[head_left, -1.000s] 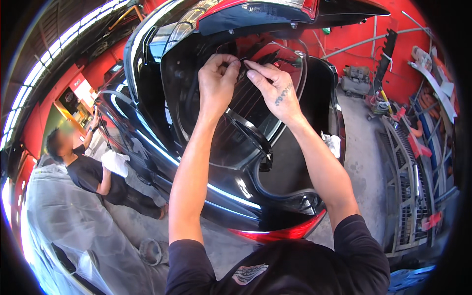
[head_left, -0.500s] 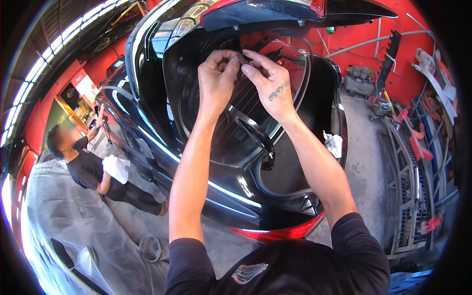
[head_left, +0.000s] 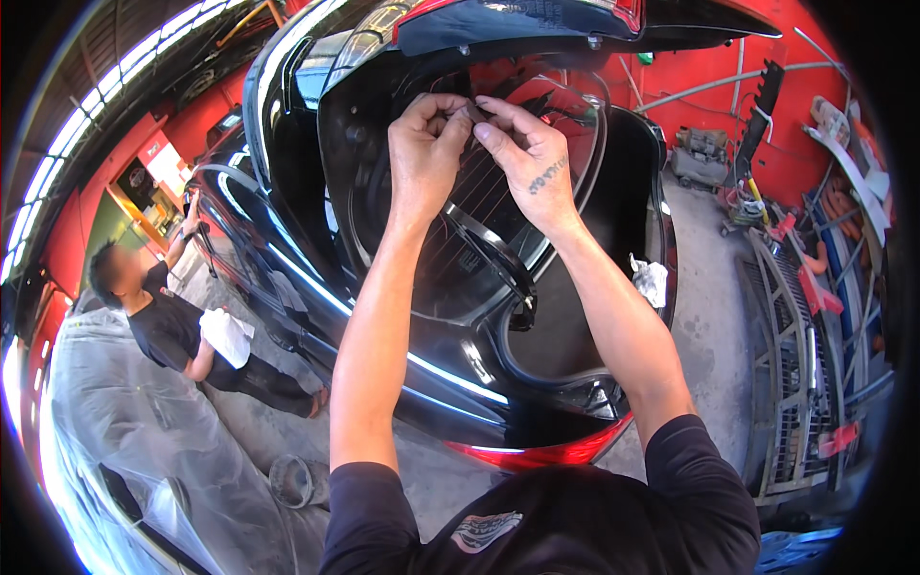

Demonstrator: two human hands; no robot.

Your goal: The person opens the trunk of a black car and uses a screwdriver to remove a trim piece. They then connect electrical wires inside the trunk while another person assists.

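Observation:
Both arms reach forward over the rear of a glossy black car [head_left: 460, 383] with its tailgate raised. My left hand [head_left: 425, 149] and my right hand [head_left: 533, 165] meet at the fingertips, each in a pinch. Between them is a small, flat, dark brown piece [head_left: 474, 114]; its exact kind is too small to make out. Below the hands lies the rear window glass [head_left: 479, 225] with fine lines across it, and a black wiper-like arm [head_left: 494, 251]. Above them hangs the underside of the raised tailgate [head_left: 517, 34].
At left, a person in dark clothes holds a white cloth [head_left: 227, 335] and raises one hand towards the car's side. A plastic-covered vehicle [head_left: 144, 431] and a bucket [head_left: 292, 482] stand lower left. Crumpled white paper [head_left: 649, 280] rests on the car's right edge. Metal racks [head_left: 791, 364] line the right.
My hands keep the small brown piece pinched, with only a slight shift to the right. The person at left has changed the pose of the raised hand near the car.

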